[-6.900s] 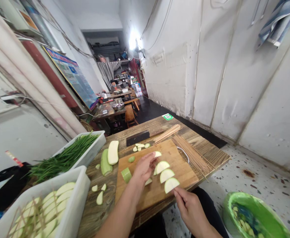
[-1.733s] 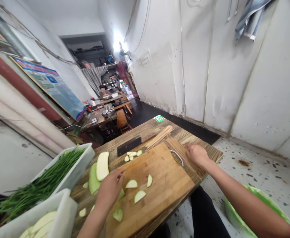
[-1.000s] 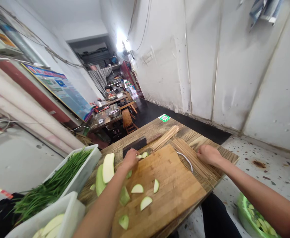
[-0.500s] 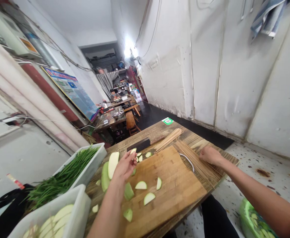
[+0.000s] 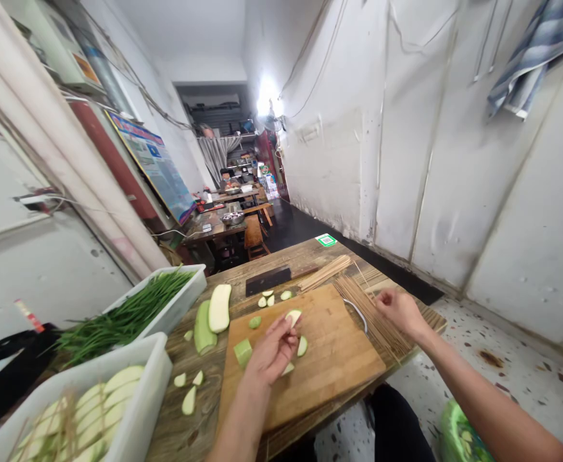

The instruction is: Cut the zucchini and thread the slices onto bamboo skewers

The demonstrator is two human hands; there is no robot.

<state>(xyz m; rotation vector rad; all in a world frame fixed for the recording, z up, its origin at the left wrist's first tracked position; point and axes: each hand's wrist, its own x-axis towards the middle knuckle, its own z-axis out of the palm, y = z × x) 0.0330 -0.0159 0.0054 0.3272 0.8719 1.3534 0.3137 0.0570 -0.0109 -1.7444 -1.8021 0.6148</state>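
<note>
My left hand (image 5: 274, 350) pinches a half-round slice of zucchini (image 5: 294, 317) above the wooden cutting board (image 5: 329, 366). To the right, my right hand (image 5: 399, 309) has its fingers closed on a thin bamboo skewer (image 5: 364, 277) that slants up and away from the pile of skewers (image 5: 358, 298). On the board, another slice (image 5: 302, 346) and a zucchini chunk (image 5: 243, 352) lie around the left hand, which partly hides one more slice. Left of the board rest a peeled-looking pale zucchini half (image 5: 220, 308) and a green one (image 5: 205, 328).
A cleaver (image 5: 268, 281) lies behind the board beside a second skewer bundle (image 5: 324, 272). At left stand a white tub (image 5: 162, 359) of skewered slices and a white tub (image 5: 197, 285) of long green chives (image 5: 127, 314). A green basin (image 5: 449, 427) sits on the floor at right.
My left hand has moved right, bringing its slice over the board. My right hand has shifted slightly left, and a single skewer now sticks out from its fingers. The view has also shifted.
</note>
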